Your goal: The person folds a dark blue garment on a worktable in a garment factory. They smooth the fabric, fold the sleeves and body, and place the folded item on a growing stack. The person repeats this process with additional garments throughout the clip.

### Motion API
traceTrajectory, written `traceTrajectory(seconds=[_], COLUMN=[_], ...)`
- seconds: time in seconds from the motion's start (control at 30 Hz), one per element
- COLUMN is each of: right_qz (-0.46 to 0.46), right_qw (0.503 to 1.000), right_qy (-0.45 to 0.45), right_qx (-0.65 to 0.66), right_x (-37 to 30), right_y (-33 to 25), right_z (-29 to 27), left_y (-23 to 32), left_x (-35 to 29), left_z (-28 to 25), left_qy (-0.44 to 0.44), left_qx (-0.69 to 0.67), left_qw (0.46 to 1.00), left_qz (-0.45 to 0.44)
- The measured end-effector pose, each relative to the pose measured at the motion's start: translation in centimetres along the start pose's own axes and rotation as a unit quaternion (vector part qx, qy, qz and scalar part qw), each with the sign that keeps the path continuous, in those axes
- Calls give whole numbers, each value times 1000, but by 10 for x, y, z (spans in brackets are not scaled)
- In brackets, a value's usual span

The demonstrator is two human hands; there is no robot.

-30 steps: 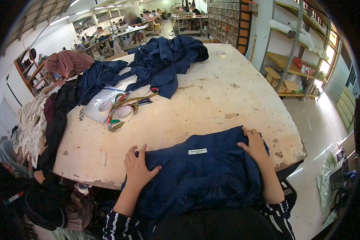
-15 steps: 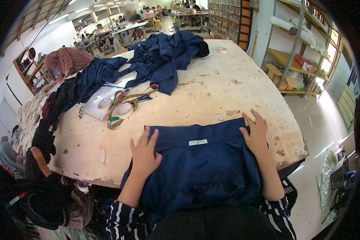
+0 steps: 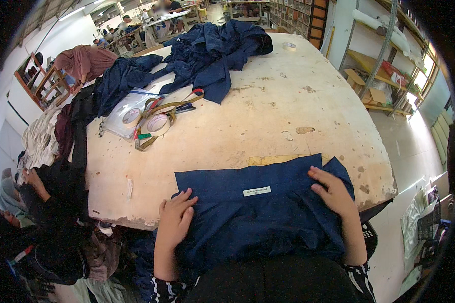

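Note:
A navy blue garment (image 3: 258, 222) lies over the near edge of the table, its straight top band facing away from me. A small white label (image 3: 257, 191) sits at the middle of that band. My left hand (image 3: 178, 216) rests on the garment's left side, fingers stretched out. On the right side, my right hand (image 3: 331, 191) lies flat near the band's corner, its fingers extended. Neither hand grips the cloth. Beyond the right fingers, a pointed flap of the same cloth sticks up.
A heap of navy cloth (image 3: 215, 50) covers the far part of the worn table (image 3: 247, 126). Tape rolls (image 3: 158, 124), a tape measure (image 3: 145, 140) and a clear plastic bag (image 3: 120, 124) lie left of centre. A co-worker's hand (image 3: 37, 183) is at the left, and shelving (image 3: 371, 60) stands right.
My hands have moved slightly toward me and settled on the cloth. The garment's top band now lies lower at the left, and a flap shows at its right corner.

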State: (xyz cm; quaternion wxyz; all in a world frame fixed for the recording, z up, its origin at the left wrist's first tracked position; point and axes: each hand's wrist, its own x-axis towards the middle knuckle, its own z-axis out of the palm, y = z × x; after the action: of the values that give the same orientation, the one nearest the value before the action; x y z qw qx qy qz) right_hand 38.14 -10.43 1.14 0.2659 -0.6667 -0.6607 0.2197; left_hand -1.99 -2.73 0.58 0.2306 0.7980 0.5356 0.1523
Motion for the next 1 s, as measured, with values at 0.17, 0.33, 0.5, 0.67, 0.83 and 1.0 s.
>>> traceTrajectory(seconds=[0.17, 0.33, 0.5, 0.67, 0.83, 1.0], right_qz=[63, 103, 185, 140, 81, -123], right_qw=[981, 932, 961, 962, 961, 990], right_qy=[182, 338, 203, 235, 264, -65], right_qx=[-3, 81, -30, 7, -6, 22], right_x=[3, 11, 25, 22, 27, 48], right_y=[0, 29, 58, 80, 23, -71], right_z=[-22, -32, -8, -3, -8, 12], left_y=[-16, -73, -110, -124, -122, -102], left_x=[13, 37, 55, 48, 50, 47], left_z=[-17, -18, -4, 2, 4, 3], left_qy=[140, 320, 393, 377, 369, 380], left_qx=[-29, -321, -587, -650, -572, -396], left_qw=[990, 892, 704, 660, 732, 836], left_qz=[8, -18, -73, -3, -21, -27])
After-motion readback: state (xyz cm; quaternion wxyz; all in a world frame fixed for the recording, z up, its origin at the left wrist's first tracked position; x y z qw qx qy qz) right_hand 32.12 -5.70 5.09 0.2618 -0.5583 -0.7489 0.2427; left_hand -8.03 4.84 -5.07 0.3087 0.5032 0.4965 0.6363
